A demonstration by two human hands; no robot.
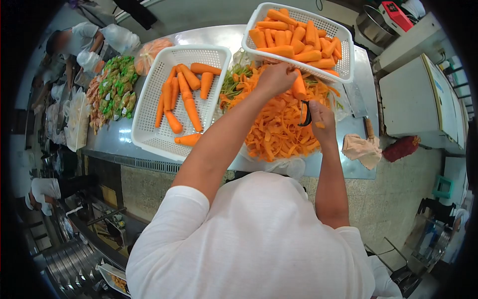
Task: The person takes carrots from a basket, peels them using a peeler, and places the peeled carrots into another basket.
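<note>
My left hand [277, 78] is closed on the upper end of a carrot [299, 85], over a heap of orange peelings [279, 129]. Wrapped round the handle of a black peeler [305, 113] is my right hand [322, 119], with the blade end just below the carrot. A bit of orange peel sticks to the right hand's fingers. At left stands a white perforated basket [144, 122] with several carrots [190, 109] lying in it. Another white basket [347, 65], piled with carrots [298, 37], is just beyond my hands.
A cleaver [355, 99] and a cloth [362, 150] lie on the metal table's right side. Green-and-orange packed bags [117, 87] sit at the far left, near a person in white [82, 40]. A white cabinet [413, 94] stands to the right.
</note>
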